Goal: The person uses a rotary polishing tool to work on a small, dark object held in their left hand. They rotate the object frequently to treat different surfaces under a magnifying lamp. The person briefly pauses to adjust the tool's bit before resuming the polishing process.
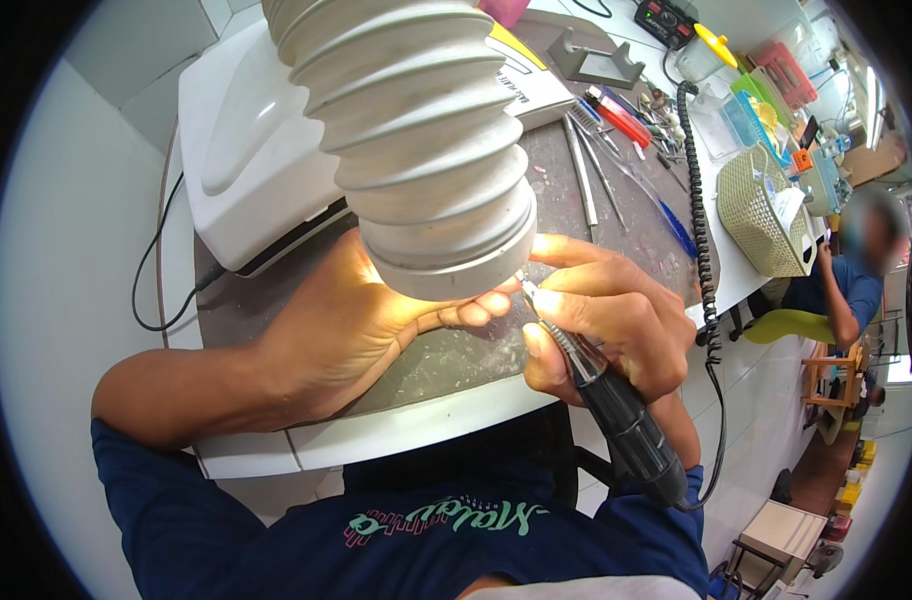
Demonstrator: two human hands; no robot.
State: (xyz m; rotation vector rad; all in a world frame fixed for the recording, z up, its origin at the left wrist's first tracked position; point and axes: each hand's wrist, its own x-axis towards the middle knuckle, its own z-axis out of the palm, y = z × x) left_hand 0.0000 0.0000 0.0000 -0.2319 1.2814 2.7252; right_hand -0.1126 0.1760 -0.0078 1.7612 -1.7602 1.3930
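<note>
My right hand is closed around a black and silver rotary handpiece, its silver tip pointing up and left toward my left fingers. A cable runs from the handpiece's rear end. My left hand comes in from the left with its fingers curled, partly hidden under a wide grey ribbed suction hose. What the left fingers hold is covered by the hose mouth and too small to make out. Bright light falls on both hands, just above the grey worktop mat.
A white machine housing stands at the left. Beyond the right hand lie metal hand tools, a red lighter and a blue-ended brush. A coiled black cord hangs beside a woven basket. Another person sits farther right.
</note>
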